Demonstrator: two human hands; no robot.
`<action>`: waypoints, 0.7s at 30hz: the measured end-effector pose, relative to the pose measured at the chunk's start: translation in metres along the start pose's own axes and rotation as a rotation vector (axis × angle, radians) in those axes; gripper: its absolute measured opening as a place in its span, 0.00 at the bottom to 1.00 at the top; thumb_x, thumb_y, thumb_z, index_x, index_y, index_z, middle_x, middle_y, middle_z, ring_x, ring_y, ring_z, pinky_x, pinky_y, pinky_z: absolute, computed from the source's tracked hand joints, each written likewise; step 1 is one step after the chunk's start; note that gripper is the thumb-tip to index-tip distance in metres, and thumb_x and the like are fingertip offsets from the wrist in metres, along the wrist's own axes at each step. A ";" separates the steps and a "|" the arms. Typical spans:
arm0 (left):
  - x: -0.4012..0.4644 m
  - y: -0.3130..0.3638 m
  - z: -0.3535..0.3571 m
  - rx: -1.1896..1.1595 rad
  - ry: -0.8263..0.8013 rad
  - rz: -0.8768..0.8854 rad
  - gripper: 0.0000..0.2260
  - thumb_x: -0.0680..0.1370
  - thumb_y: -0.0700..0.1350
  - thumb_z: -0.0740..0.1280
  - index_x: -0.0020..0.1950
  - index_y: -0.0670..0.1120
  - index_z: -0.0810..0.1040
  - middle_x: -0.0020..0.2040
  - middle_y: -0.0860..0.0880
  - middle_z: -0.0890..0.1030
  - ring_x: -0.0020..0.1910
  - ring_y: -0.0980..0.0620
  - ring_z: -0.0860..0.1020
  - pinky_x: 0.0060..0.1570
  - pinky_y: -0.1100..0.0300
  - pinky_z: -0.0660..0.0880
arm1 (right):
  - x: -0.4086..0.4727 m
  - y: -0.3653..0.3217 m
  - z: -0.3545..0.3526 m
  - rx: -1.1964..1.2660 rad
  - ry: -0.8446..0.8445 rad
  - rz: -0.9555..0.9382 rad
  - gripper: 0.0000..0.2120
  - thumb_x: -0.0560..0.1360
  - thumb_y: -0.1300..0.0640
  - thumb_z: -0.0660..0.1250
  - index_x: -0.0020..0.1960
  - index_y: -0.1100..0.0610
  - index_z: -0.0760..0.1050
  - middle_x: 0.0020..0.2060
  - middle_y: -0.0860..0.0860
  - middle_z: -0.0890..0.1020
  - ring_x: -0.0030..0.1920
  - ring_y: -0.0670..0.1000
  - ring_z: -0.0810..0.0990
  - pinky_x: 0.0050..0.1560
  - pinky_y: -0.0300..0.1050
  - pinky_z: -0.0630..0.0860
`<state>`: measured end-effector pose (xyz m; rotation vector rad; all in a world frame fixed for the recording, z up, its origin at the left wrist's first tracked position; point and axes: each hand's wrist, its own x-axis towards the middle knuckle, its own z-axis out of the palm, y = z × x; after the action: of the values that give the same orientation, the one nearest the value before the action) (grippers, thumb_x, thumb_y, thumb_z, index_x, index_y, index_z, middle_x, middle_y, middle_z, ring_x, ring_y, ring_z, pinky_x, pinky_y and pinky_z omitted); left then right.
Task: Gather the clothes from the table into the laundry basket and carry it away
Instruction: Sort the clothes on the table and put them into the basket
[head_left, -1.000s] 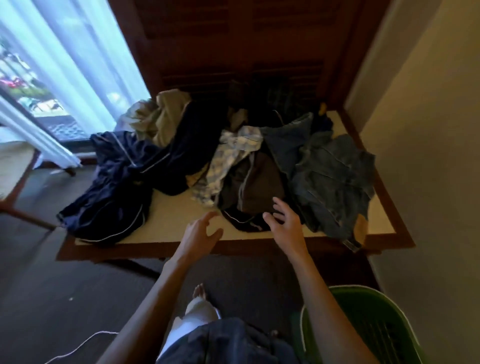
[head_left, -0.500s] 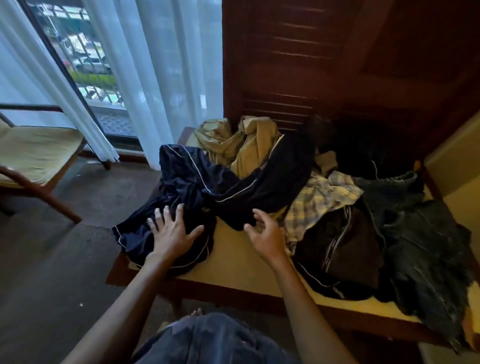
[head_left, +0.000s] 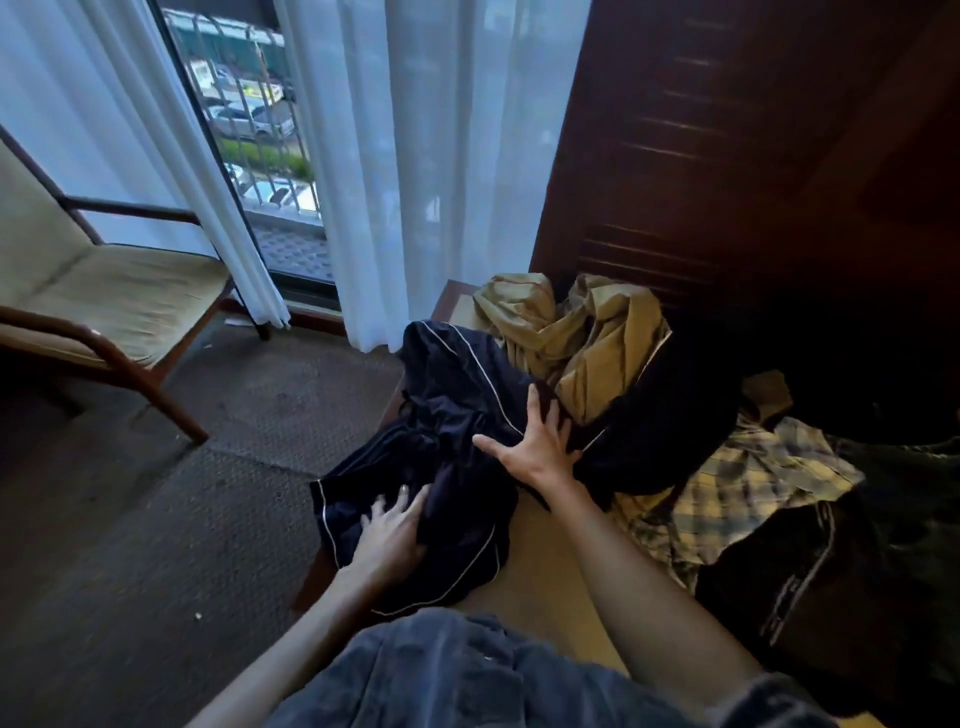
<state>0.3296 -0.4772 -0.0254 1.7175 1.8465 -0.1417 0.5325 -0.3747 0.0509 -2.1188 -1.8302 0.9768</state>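
From the head camera, both hands are on a navy garment with white piping (head_left: 457, 415) at the left end of the table (head_left: 550, 566). The left hand (head_left: 392, 530) grips a fold of it — fingers curled into the cloth. The right hand (head_left: 535, 447) presses down on it, fingers spread and straight. Behind lies a tan garment (head_left: 576, 332); to the right, a yellow plaid shirt (head_left: 743, 478) and darker clothes — all heaped on the table. A chair (head_left: 104, 306) stands by the white curtain (head_left: 415, 156).
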 end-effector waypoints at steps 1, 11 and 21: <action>0.000 -0.006 -0.001 -0.083 0.006 0.010 0.40 0.76 0.59 0.66 0.82 0.56 0.48 0.83 0.46 0.56 0.79 0.35 0.55 0.76 0.40 0.58 | 0.005 0.002 0.013 -0.116 -0.073 0.022 0.55 0.65 0.25 0.67 0.79 0.40 0.39 0.81 0.54 0.43 0.79 0.64 0.44 0.72 0.73 0.47; 0.015 0.015 -0.042 -1.201 0.191 -0.055 0.45 0.69 0.63 0.77 0.79 0.56 0.58 0.70 0.56 0.74 0.67 0.58 0.75 0.70 0.59 0.68 | -0.069 0.018 0.073 -0.380 -0.298 -0.521 0.23 0.73 0.52 0.60 0.68 0.45 0.74 0.59 0.47 0.80 0.62 0.55 0.75 0.62 0.57 0.65; 0.017 0.027 -0.045 -0.422 0.286 -0.080 0.21 0.73 0.46 0.73 0.64 0.42 0.76 0.59 0.41 0.79 0.62 0.40 0.76 0.59 0.54 0.73 | -0.081 0.083 0.010 0.033 0.645 -0.087 0.28 0.71 0.37 0.68 0.66 0.52 0.76 0.65 0.53 0.75 0.66 0.57 0.71 0.63 0.60 0.72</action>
<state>0.3393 -0.4374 0.0110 1.4226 1.9719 0.4541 0.5918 -0.4716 0.0283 -1.9888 -1.5354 0.2428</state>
